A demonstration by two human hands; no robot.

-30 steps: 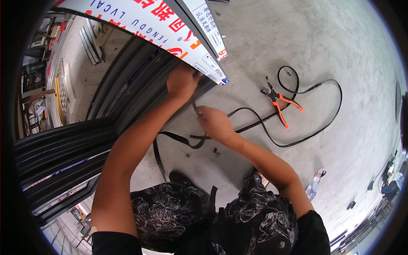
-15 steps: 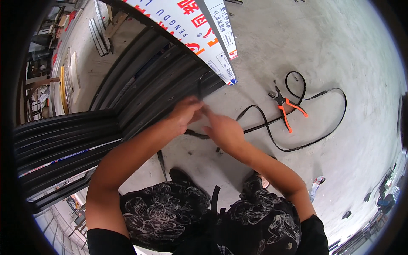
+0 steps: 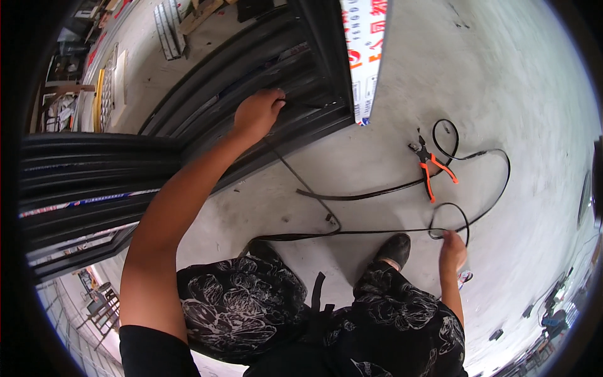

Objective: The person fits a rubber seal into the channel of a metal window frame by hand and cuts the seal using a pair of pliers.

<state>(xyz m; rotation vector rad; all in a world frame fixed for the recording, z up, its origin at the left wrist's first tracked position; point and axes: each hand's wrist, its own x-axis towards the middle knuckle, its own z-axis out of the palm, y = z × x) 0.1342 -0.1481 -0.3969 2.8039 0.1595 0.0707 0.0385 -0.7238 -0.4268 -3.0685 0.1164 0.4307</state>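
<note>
A long thin black sealing strip (image 3: pixel 389 232) runs across the floor between my hands. My left hand (image 3: pixel 257 116) is closed in a pinch on one end of it, over the bars of a black metal frame (image 3: pixel 326 50). From there the strip slants down to the floor, bends near my feet and runs right. At the right, my right hand (image 3: pixel 453 252) is closed around another stretch of it, low over the floor beside my knee. Loops of the strip lie near a pair of orange-handled pliers (image 3: pixel 428 161), whose handles are spread apart.
A second stack of dark profiles (image 3: pixel 94 169) extends to the left. White film with red print (image 3: pixel 364 69) covers one side of the upright frame. Metal pieces and boards (image 3: pixel 168 31) lie farther off at upper left. My shoe (image 3: pixel 394 249) stands near the strip.
My hands, close together before, have moved apart: the left up along the frame, the right down and to the right. The strip now stretches between them, and the view has shifted.
</note>
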